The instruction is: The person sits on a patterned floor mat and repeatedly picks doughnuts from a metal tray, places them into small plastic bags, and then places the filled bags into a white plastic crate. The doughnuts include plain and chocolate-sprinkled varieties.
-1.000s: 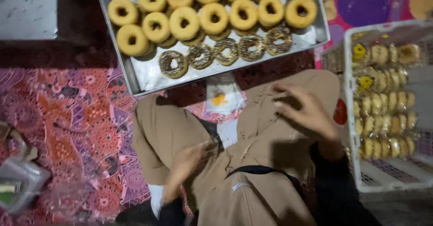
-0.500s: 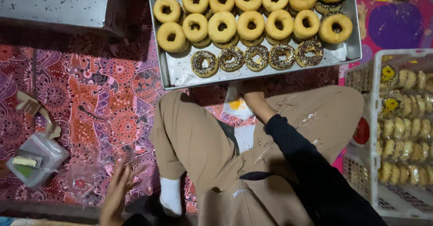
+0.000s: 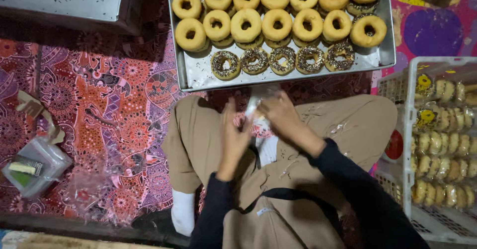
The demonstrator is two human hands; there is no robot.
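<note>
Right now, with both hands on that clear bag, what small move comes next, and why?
Probably spread the clear plastic bag open: the left hand and right hand pinch it together over the lap, it looks empty, and the tray of doughnuts sits just ahead.

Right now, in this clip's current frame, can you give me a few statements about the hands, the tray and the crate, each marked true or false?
1. Both hands meet over the lap, the left hand and right hand on a clear plastic bag. True.
2. The metal tray holds only plain doughnuts. False: its near row of sprinkled doughnuts is dark-topped.
3. The white crate stands on the person's right. True.
4. The crate is empty. False: it holds rows of wrapped doughnuts.
5. The small clear container sits on the tray. False: it sits on the patterned mat.
</note>
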